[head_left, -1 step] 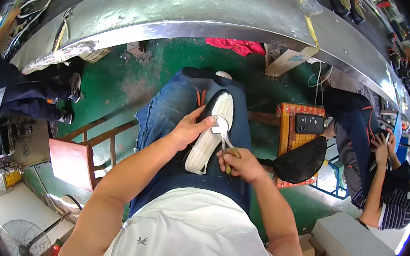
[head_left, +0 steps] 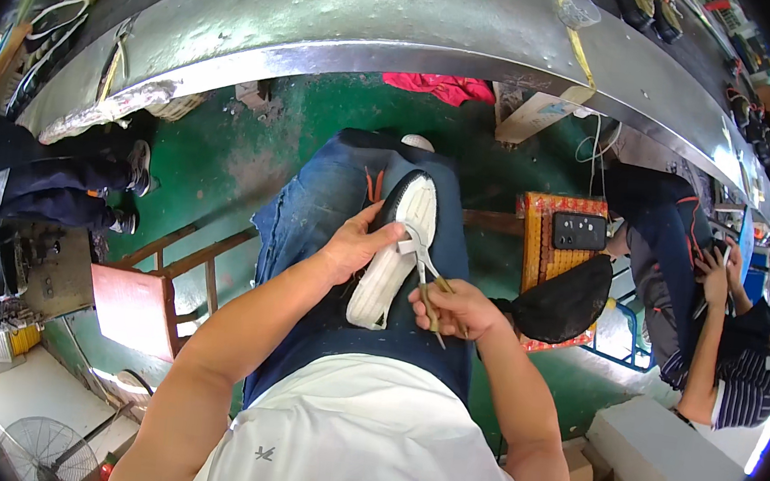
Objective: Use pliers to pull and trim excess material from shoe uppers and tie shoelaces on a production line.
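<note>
A shoe upper (head_left: 383, 282), white underneath with a dark edge at the toe, lies bottom side up along my lap. My left hand (head_left: 354, 243) is closed on its left side, thumb pressed at the edge near the toe. My right hand (head_left: 464, 309) holds metal pincers (head_left: 426, 261) by their handles, which stand spread apart. The pincers' broad head lies over the shoe's bottom, close to my left thumb. Exactly what the jaws touch is too small to make out.
A long metal bench (head_left: 332, 17) curves across the front. To my right, a stool (head_left: 536, 264) bears a phone (head_left: 580, 232) and a black bag (head_left: 565, 300); beyond sits another person (head_left: 724, 282). A wooden chair (head_left: 133, 304) stands left, with another person's legs (head_left: 71, 182) farther off.
The pincers' handles have spread wider apart. My right hand has loosened its fingers and shifted slightly to the right. The left hand and the shoe stay nearly where they were.
</note>
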Action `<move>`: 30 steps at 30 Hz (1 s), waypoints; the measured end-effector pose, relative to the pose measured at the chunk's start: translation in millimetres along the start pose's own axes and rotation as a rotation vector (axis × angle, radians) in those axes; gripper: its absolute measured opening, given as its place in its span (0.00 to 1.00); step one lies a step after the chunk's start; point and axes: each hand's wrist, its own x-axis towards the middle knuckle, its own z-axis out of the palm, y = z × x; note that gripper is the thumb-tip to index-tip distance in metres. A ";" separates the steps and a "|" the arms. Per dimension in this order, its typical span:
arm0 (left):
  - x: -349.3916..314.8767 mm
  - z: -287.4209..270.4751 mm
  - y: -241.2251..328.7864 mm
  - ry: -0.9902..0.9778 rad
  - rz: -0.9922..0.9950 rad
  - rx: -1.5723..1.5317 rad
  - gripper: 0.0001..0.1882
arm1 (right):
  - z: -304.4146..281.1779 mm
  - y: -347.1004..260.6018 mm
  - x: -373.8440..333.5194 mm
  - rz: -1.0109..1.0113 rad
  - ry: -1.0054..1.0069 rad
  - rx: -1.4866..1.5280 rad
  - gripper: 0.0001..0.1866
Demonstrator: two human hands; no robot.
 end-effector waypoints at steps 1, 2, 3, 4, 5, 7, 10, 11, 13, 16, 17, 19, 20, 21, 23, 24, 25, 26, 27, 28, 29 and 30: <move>-1.3 3.4 3.1 0.021 -0.025 0.028 0.40 | -3.3 -7.6 -2.1 0.034 -0.157 0.191 0.19; -1.8 7.3 5.9 0.053 -0.051 0.056 0.37 | -6.0 -14.4 -9.2 0.034 -0.156 0.187 0.19; -1.1 10.9 9.1 0.054 -0.047 0.052 0.37 | -8.0 -21.4 -19.6 0.059 -0.083 0.083 0.21; -1.5 15.6 14.7 0.087 -0.076 0.104 0.37 | -4.8 -31.0 -29.2 0.085 -0.012 -0.021 0.23; -1.2 17.6 17.5 0.125 -0.104 0.153 0.37 | -8.3 -35.1 -36.4 0.091 -0.017 -0.029 0.23; 5.6 17.1 16.0 0.141 -0.087 0.243 0.37 | -14.5 -41.8 -48.8 0.001 0.156 -0.350 0.21; 3.4 23.3 19.8 0.162 -0.093 0.431 0.39 | 14.7 -60.7 -37.5 -0.212 0.346 -0.700 0.19; 2.7 25.9 26.1 0.174 -0.102 0.526 0.40 | 23.4 -67.2 -30.6 -0.393 0.420 -0.888 0.20; 8.1 19.9 30.7 0.142 -0.144 0.580 0.40 | 29.6 -81.3 -20.1 -0.320 0.427 -1.039 0.21; 20.3 3.1 27.8 0.012 -0.202 0.567 0.39 | 29.9 -80.8 -22.0 -0.145 0.498 -0.954 0.18; 19.1 2.3 32.9 0.022 -0.207 0.559 0.39 | 29.9 -75.7 -34.4 -0.139 0.486 -0.958 0.18; 22.1 0.6 44.0 -0.073 -0.251 0.496 0.38 | 24.6 -65.1 -57.1 -0.108 0.355 -0.974 0.15; 22.4 0.7 47.9 -0.089 -0.275 0.490 0.38 | 25.1 -61.0 -61.6 -0.034 0.266 -1.154 0.14; 22.3 -0.2 47.0 -0.089 -0.281 0.488 0.38 | 28.8 -53.4 -61.4 -0.030 0.263 -1.151 0.14; 25.0 1.3 43.0 -0.099 -0.261 0.482 0.39 | 42.4 -38.8 -56.8 -0.403 0.254 -1.523 0.23; 26.7 2.1 39.6 -0.104 -0.264 0.483 0.39 | 50.5 -38.8 -54.1 -0.301 0.264 -1.586 0.32; 30.1 0.6 33.9 -0.110 -0.260 0.487 0.40 | 59.7 -40.9 -51.3 -0.300 0.266 -1.583 0.32; 31.4 -0.5 29.6 -0.112 -0.257 0.490 0.40 | 69.4 -43.7 -48.8 -0.341 0.330 -1.767 0.28; 32.4 -1.8 25.5 -0.111 -0.259 0.489 0.40 | 78.5 -47.5 -46.4 -0.383 0.395 -1.951 0.25; 31.7 -3.0 22.1 -0.075 -0.250 0.522 0.39 | 88.1 -53.7 -42.8 -0.386 0.391 -1.948 0.25; 30.9 -4.0 19.8 -0.041 -0.241 0.552 0.38 | 97.0 -62.2 -39.1 -0.199 0.342 -1.958 0.20; 28.9 -7.7 18.3 -0.037 -0.243 0.551 0.38 | 101.3 -67.1 -36.2 -0.013 0.289 -1.959 0.16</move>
